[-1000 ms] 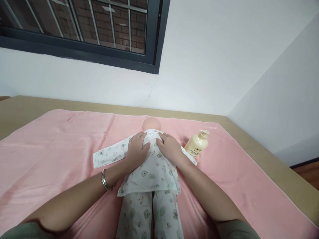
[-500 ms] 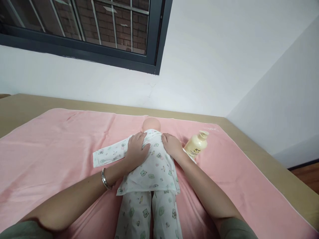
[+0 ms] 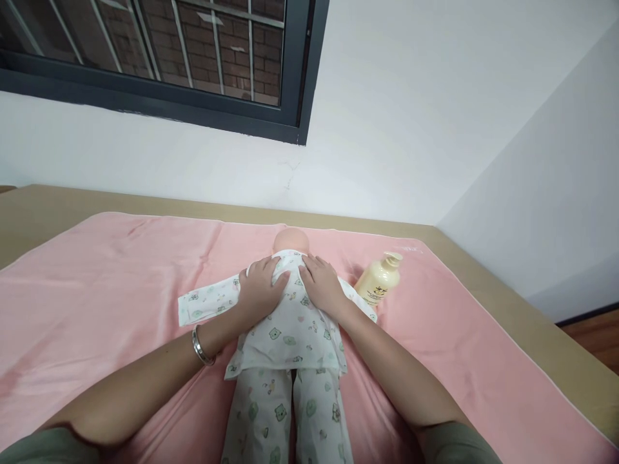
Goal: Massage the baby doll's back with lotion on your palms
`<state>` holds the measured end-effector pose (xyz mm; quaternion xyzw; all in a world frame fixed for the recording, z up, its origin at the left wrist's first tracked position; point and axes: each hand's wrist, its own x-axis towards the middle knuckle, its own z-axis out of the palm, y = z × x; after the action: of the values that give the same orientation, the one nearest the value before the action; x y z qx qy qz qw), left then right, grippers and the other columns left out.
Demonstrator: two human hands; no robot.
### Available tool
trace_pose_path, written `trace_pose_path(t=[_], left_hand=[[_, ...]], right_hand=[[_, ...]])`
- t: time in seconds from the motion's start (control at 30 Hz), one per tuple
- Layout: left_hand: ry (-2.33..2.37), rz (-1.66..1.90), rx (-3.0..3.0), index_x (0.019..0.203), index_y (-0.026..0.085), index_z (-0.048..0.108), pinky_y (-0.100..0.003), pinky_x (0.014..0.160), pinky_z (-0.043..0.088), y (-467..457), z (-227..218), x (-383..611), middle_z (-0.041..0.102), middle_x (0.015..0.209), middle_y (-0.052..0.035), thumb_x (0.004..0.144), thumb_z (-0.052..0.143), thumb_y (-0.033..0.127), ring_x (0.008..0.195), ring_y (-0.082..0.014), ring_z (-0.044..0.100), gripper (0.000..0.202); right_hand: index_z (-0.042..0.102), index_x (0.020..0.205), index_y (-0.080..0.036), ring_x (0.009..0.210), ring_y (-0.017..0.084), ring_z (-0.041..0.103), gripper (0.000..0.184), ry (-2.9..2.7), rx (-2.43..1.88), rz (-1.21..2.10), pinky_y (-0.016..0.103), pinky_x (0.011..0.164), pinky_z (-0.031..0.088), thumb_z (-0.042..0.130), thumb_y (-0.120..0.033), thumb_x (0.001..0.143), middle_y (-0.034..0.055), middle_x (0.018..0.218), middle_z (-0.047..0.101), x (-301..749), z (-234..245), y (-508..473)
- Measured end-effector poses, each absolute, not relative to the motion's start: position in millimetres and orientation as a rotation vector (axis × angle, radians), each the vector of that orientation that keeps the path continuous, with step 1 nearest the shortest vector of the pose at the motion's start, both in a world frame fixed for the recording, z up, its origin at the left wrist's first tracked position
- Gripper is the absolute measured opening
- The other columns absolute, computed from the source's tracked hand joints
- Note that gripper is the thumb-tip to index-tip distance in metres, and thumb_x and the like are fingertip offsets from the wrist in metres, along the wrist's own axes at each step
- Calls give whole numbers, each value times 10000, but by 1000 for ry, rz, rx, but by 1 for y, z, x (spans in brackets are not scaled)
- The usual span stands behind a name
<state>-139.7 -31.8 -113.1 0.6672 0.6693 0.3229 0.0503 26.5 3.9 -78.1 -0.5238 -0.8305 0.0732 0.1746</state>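
Note:
A baby doll (image 3: 291,241) lies face down, its bald head towards the wall. It wears a white top (image 3: 290,345) and matching trousers (image 3: 316,412), printed with small green bears. My left hand (image 3: 261,290) rests flat on the left side of the doll's upper back, fingers spread. On the right side of the upper back lies my right hand (image 3: 323,285), also with its fingers apart. The left sleeve (image 3: 206,303) stretches out sideways on the cloth; part of the right sleeve shows beyond my right wrist.
A pale yellow pump bottle (image 3: 380,280) stands tilted just right of the doll, close to my right forearm. Beneath everything is a pink cloth (image 3: 120,277) spread over a wooden table (image 3: 464,277). Behind rises a white wall (image 3: 377,129) with a dark-framed window (image 3: 290,77).
My right hand has shifted left, from the doll's shoulder edge onto its upper back, so more of the right sleeve shows. My left hand stays almost in place.

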Motion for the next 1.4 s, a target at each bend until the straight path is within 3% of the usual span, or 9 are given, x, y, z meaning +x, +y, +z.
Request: trace_pose_path(t=[0.2,0.33,0.57,0.67,0.8,1.07,1.2,1.3,1.4], left_hand=[[1998,924,2201,1330,182,541,-522,1095,353,-31,-110,-140,586,1383,-148,958,349,356,1310,-316,499,453],[1909,826,2062,1336,206,522,-467,1064,406,-18,-103,-152,625,1341,-114,967,331,387,1250,-277,561,453],[1991,887,2449,1332,157,532,-666,1122,256,-45,-106,-136,559,1393,-210,954,360,270,1342,-361,458,430],[1930,855,2518,1224,130,600,-617,1096,333,-38,-107,-139,602,1308,-224,930,380,215,1279,-349,507,377],[1794,844,2473,1057,192,660,-500,1001,452,-15,-111,-154,672,1162,-148,882,421,189,1122,-292,593,296],[1824,1255,1952,1296,164,559,-512,1085,400,-19,-122,-146,629,1298,-137,906,401,334,1234,-310,553,454],[1780,1452,1777,1345,163,511,-513,1105,392,-26,-126,-144,584,1356,-138,903,412,335,1278,-306,524,484],[1726,1550,1755,1352,178,491,-508,1121,380,-27,-129,-145,559,1378,-134,926,395,352,1305,-294,502,470],[1689,1617,1722,1377,161,455,-501,1121,376,-28,-131,-145,537,1393,-151,956,364,372,1318,-290,487,480]], right_hand=[[395,1491,-125,1438,369,333,529,-2409,-1638,235,602,1135,273,279,-379,1042,168,1561,392,17,-71,-19],[365,1504,-72,1456,362,306,526,-2516,-1618,80,557,1157,273,317,-283,1024,223,1552,379,8,-67,-45],[466,1430,-147,1438,361,337,478,-2455,-1624,230,570,1121,323,257,-347,1049,156,1560,396,18,-66,-12],[423,1467,-126,1438,377,331,496,-2442,-1649,199,585,1129,308,265,-333,1044,161,1568,381,16,-67,-16],[359,1520,-101,1440,393,323,536,-2492,-1601,45,582,1143,289,335,-285,1018,211,1564,364,7,-69,-44],[416,1494,-163,1445,329,347,514,-2399,-1604,253,532,1139,306,314,-377,1038,172,1548,410,29,-65,0],[375,1506,-89,1499,371,205,530,-2240,-1729,84,595,1158,217,333,-286,1016,220,1609,262,31,-59,0],[321,1538,-108,1526,340,102,570,-2343,-1437,0,556,1198,164,362,-319,1010,179,1647,167,20,-61,-20],[396,1507,-182,1520,317,150,535,-2522,-1204,65,578,1199,155,385,-382,1011,132,1630,261,10,-67,-33]])
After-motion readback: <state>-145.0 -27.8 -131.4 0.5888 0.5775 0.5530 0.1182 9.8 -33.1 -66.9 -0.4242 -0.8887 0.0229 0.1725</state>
